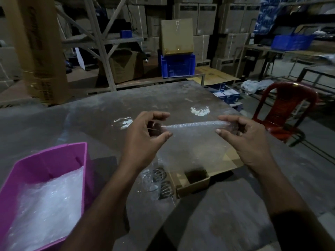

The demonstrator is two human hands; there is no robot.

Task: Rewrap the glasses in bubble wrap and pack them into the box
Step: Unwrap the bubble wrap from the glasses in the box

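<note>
A sheet of bubble wrap [192,136] hangs in the air over the table, stretched between my two hands. My left hand [145,136] pinches its left top corner; something dark and round sits inside the curled fingers, and I cannot tell what. My right hand [241,134] pinches the right top corner. Below the sheet lies a small open cardboard box [192,183] with a dark cut-out. Beside the box, to its left, lie clear glasses [150,180] with dark striped patterns, on the table.
A pink plastic bin [54,160] holding more bubble wrap [45,205] stands at the near left on the grey table [101,113]. A red plastic chair [286,109] stands to the right. Stacked cartons, a blue crate [177,65] and metal shelving fill the background.
</note>
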